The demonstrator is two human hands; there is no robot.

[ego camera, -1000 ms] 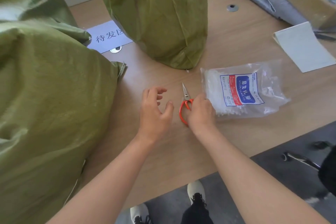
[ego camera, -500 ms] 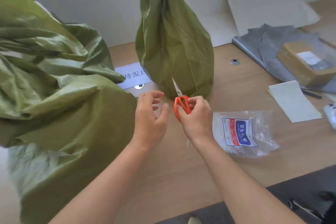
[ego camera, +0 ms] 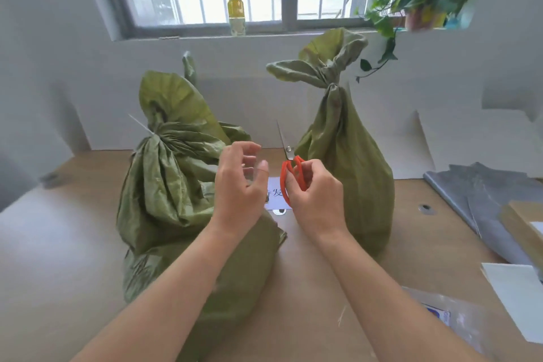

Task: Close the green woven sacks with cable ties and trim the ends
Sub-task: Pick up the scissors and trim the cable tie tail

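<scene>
Tabletop (ego camera: 58,244): 2 cinched sacks, contents hidden: left sack (ego camera: 164,185), right sack (ego camera: 346,161). 1 tie tail (ego camera: 141,124) juts from left sack. My right hand (ego camera: 317,197) grips 1 scissors (ego camera: 289,167) between them; left hand (ego camera: 238,185) loosely open, empty.

Right hand (ego camera: 316,197) grips orange-handled scissors (ego camera: 293,175), blades closed, tips pointing up. Left hand (ego camera: 239,185) beside it, fingers loosely curled, holding nothing. Both hands raised between two green sacks on the wooden table (ego camera: 58,244). Left sack (ego camera: 164,185): neck gathered, white cable tie tail (ego camera: 141,124) jutting up-left, untrimmed. Right sack (ego camera: 349,161): upright, neck cinched. Clear bag of ties (ego camera: 458,320) at lower right. Yellow bottle (ego camera: 236,16) on the windowsill.
</scene>
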